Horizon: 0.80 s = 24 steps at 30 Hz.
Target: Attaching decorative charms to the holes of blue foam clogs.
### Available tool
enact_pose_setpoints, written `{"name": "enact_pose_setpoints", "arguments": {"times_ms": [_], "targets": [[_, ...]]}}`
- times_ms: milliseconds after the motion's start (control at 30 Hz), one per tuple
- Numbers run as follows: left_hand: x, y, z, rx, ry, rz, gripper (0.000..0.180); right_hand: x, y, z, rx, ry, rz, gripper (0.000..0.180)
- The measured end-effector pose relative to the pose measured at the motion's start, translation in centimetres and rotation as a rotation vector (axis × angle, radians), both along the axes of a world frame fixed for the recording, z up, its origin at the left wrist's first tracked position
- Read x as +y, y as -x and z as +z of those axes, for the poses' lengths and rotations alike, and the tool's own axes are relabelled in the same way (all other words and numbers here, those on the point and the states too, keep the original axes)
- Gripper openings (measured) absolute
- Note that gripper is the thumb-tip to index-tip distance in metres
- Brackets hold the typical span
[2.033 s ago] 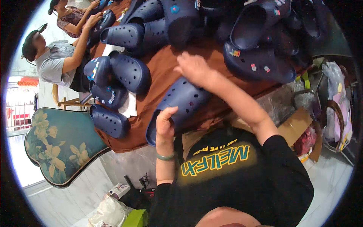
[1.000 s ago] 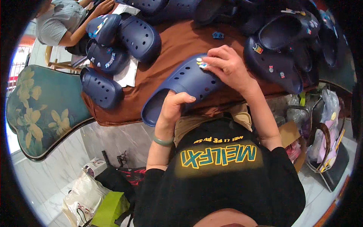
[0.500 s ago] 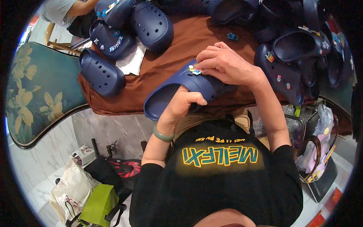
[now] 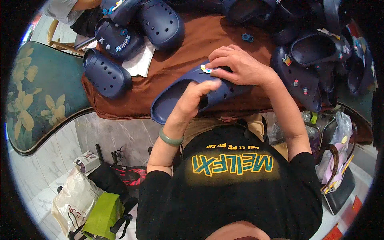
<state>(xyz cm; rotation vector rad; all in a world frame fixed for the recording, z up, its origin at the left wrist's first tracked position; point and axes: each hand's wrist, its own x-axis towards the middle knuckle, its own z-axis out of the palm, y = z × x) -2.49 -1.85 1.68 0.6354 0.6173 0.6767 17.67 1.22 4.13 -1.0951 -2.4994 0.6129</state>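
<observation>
A navy blue clog (image 4: 170,94) with holes lies tilted at the near edge of the brown cloth, its opening toward me. My left hand (image 4: 196,98), with a green bangle on its wrist, grips the near side of the clog; its fingers reach into the opening and are mostly hidden, while the thumb stays outside. On the clog's upper front sits a small white, yellow and blue shoe charm (image 4: 206,69). My right hand (image 4: 238,66) pinches this charm from the right, thumb and forefinger at its edge, and covers part of the clog's toe.
The brown cloth (image 4: 200,40) carries a loose blue flower charm (image 4: 247,37). Navy clogs with charms (image 4: 120,42) lie at the far left by a plain clog (image 4: 106,74) and white paper (image 4: 140,62). More clogs (image 4: 312,48) pile up on the right. Another person's arm (image 4: 86,5) shows top left.
My left thumb has lifted and moved up along the clog's side. The charm has tilted slightly under my right fingers, and the clog has shifted a little.
</observation>
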Motion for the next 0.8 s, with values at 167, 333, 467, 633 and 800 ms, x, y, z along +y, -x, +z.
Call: {"name": "enact_pose_setpoints", "arguments": {"times_ms": [167,333,467,633,800], "targets": [[-0.4,1.4,-2.0,-0.084,0.170,0.171,0.028,-0.1,-1.5,0.5,0.173,0.229,0.053,0.030],[-1.1,1.2,-0.7,-0.091,0.159,0.191,0.016,1.5,-0.3,2.0,-0.004,0.123,0.094,0.019],[-0.8,1.6,-1.2,-0.081,0.109,0.189,0.023,0.4,0.7,1.7,-0.039,0.048,-0.042,0.013],[-0.9,1.7,-1.3,-0.114,0.077,0.166,0.031,-1.0,3.3,2.6,-0.171,0.102,-0.192,0.018],[-0.9,1.7,-1.8,-0.126,0.128,0.137,0.031,-0.1,3.2,0.9,0.101,0.078,-0.172,0.024]]}}
